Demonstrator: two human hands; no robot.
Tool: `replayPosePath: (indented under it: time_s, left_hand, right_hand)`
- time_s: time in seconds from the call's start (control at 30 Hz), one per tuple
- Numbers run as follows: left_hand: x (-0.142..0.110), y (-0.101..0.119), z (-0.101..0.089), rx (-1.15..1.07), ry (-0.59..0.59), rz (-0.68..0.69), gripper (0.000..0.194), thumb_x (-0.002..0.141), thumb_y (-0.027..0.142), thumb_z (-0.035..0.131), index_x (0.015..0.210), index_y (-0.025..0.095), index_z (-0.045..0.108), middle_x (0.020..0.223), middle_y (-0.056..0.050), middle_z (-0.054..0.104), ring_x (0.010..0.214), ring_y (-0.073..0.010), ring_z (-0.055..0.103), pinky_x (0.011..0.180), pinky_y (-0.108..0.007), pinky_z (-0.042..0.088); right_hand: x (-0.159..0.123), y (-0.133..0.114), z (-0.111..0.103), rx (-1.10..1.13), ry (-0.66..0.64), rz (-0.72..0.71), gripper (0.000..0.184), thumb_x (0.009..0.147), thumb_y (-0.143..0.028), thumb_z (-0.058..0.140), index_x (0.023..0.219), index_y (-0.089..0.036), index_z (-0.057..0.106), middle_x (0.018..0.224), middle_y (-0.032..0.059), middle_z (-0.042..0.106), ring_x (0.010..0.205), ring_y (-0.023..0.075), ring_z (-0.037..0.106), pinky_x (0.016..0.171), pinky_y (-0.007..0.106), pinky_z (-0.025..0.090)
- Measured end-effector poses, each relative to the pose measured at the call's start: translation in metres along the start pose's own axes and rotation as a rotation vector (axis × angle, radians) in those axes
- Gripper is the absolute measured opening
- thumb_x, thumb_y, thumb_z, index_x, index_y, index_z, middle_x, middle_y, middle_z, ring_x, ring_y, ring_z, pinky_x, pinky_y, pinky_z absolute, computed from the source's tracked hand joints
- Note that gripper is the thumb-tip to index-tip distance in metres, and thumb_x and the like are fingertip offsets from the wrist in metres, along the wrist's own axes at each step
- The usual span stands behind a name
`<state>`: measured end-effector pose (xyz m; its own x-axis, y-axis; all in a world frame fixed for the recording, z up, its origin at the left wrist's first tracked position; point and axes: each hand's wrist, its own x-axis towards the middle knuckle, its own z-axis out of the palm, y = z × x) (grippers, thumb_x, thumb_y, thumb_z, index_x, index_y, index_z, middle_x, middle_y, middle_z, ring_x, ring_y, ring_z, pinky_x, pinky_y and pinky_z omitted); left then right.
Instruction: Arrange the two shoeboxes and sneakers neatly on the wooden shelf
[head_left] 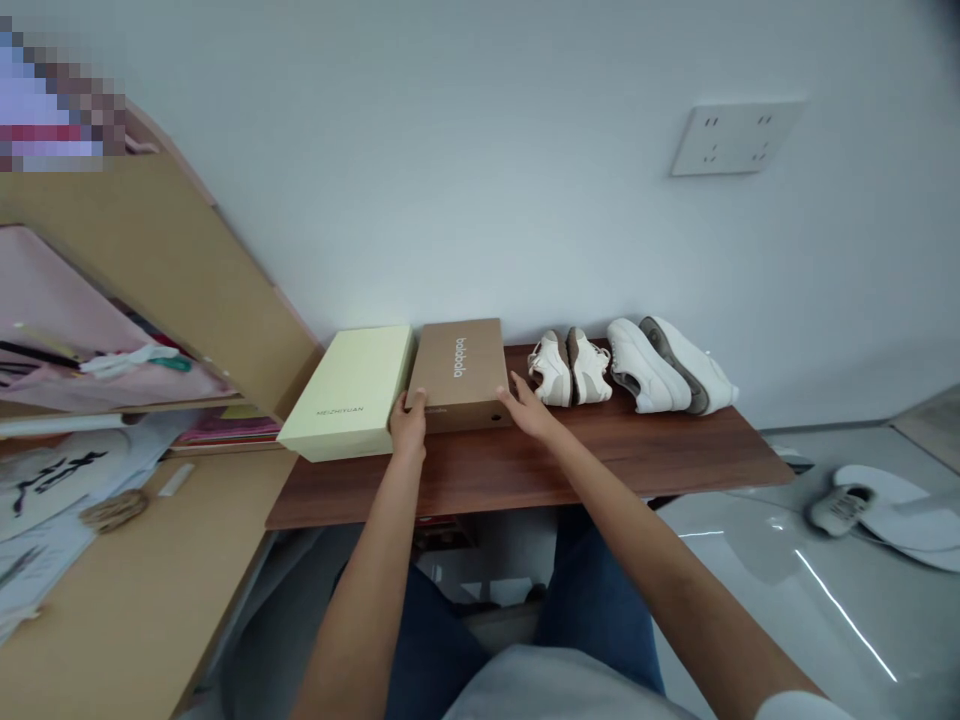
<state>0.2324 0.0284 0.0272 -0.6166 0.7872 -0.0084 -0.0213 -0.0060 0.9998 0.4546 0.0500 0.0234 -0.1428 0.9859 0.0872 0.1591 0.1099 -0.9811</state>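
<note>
White wall w/ a socket plate [736,138] behind a dark wood bench [600,455]. Brown shoebox [460,373] sits on it, tight beside a pale green box [351,392] on its left; two pairs of white sneakers [570,367] [670,366] to its right. Left hand [409,425] clasps the brown box's near-left corner, fingers curled; right hand [529,408] lies against its near-right side, fingers loosely spread. Risk, imo: a sideways shove bumps the green box, which overhangs the bench edge, or nudges the shoes.
</note>
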Motion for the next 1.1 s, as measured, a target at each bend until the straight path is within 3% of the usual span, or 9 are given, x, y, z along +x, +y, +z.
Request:
replayPosePath:
  time_s: [0.1, 0.17, 0.3, 0.47, 0.53, 0.63, 0.8, 1.0, 1.1]
  left_hand:
    - [-0.025, 0.013, 0.003, 0.094, 0.055, 0.209, 0.071, 0.074, 0.042, 0.078, 0.135, 0.018, 0.052, 0.151, -0.018, 0.043, 0.145, -0.0295, 0.034, 0.122, -0.041, 0.018]
    - [-0.049, 0.023, 0.012, 0.104, 0.018, 0.399, 0.077, 0.075, 0.038, 0.078, 0.142, 0.022, 0.045, 0.157, -0.015, 0.035, 0.15, -0.0282, 0.023, 0.123, -0.041, 0.011]
    - [-0.096, 0.032, 0.051, 0.206, -0.233, 0.584, 0.072, 0.083, 0.037, 0.07, 0.147, 0.027, 0.039, 0.158, -0.012, 0.035, 0.149, -0.0273, 0.024, 0.123, -0.044, 0.014]
    - [-0.121, 0.004, 0.11, 0.409, -0.555, 0.726, 0.071, 0.088, 0.035, 0.062, 0.151, 0.021, 0.033, 0.156, -0.015, 0.038, 0.145, -0.0289, 0.034, 0.119, -0.05, 0.027]
    - [-0.12, -0.012, 0.13, 0.44, -0.596, 0.694, 0.072, 0.086, 0.034, 0.062, 0.15, 0.018, 0.033, 0.155, -0.018, 0.038, 0.145, -0.0301, 0.034, 0.118, -0.05, 0.028]
    - [-0.111, -0.031, 0.154, 0.486, -0.601, 0.529, 0.074, 0.083, 0.031, 0.065, 0.148, 0.01, 0.035, 0.153, -0.024, 0.039, 0.144, -0.033, 0.035, 0.118, -0.05, 0.028]
    - [-0.091, -0.044, 0.174, 0.492, -0.592, 0.311, 0.075, 0.08, 0.026, 0.069, 0.146, 0.008, 0.038, 0.151, -0.025, 0.042, 0.141, -0.0326, 0.04, 0.116, -0.044, 0.031]
    - [-0.079, -0.048, 0.182, 0.461, -0.658, 0.23, 0.052, 0.08, 0.026, 0.07, 0.127, 0.01, 0.054, 0.126, -0.018, 0.064, 0.116, -0.029, 0.06, 0.1, -0.04, 0.045]
    - [-0.077, -0.044, 0.184, 0.503, -0.636, 0.25, 0.045, 0.079, 0.028, 0.071, 0.119, 0.011, 0.058, 0.115, -0.015, 0.069, 0.105, -0.0269, 0.064, 0.092, -0.038, 0.048]
  right_hand:
    - [-0.012, -0.004, -0.031, -0.003, 0.029, -0.049, 0.076, 0.084, -0.065, 0.057, 0.143, -0.018, 0.047, 0.153, 0.0145, 0.044, 0.141, 0.0276, 0.042, 0.118, 0.046, 0.031]
    - [-0.019, -0.006, -0.06, 0.005, 0.084, -0.081, 0.069, 0.085, -0.064, 0.057, 0.14, -0.021, 0.051, 0.147, 0.0137, 0.051, 0.135, 0.0281, 0.05, 0.114, 0.048, 0.037]
    - [-0.029, -0.002, -0.12, -0.042, 0.269, -0.103, 0.062, 0.086, -0.059, 0.059, 0.135, -0.021, 0.055, 0.14, 0.0147, 0.058, 0.13, 0.0297, 0.055, 0.111, 0.051, 0.04]
    - [-0.033, 0.023, -0.163, -0.157, 0.339, -0.036, 0.059, 0.086, -0.053, 0.061, 0.132, -0.017, 0.056, 0.136, 0.0163, 0.061, 0.127, 0.0284, 0.058, 0.109, 0.048, 0.044]
    - [-0.034, 0.038, -0.168, -0.223, 0.315, -0.005, 0.057, 0.086, -0.049, 0.061, 0.133, -0.017, 0.056, 0.137, 0.0156, 0.06, 0.128, 0.0282, 0.057, 0.11, 0.047, 0.043]
    - [-0.032, 0.057, -0.166, -0.332, 0.299, 0.036, 0.061, 0.085, -0.041, 0.063, 0.139, -0.016, 0.05, 0.144, 0.0151, 0.054, 0.135, 0.0284, 0.05, 0.114, 0.048, 0.037]
    - [-0.023, 0.07, -0.161, -0.437, 0.264, 0.096, 0.069, 0.083, -0.031, 0.066, 0.144, -0.009, 0.043, 0.148, 0.0188, 0.049, 0.134, 0.0269, 0.051, 0.114, 0.04, 0.038]
    - [-0.008, 0.071, -0.169, -0.489, 0.251, 0.058, 0.046, 0.082, -0.033, 0.067, 0.123, -0.014, 0.06, 0.114, 0.0099, 0.07, 0.103, 0.0219, 0.065, 0.094, 0.036, 0.049]
    - [-0.004, 0.065, -0.173, -0.525, 0.221, 0.039, 0.038, 0.081, -0.035, 0.066, 0.113, -0.015, 0.064, 0.097, 0.0055, 0.071, 0.087, 0.0196, 0.064, 0.084, 0.033, 0.05]
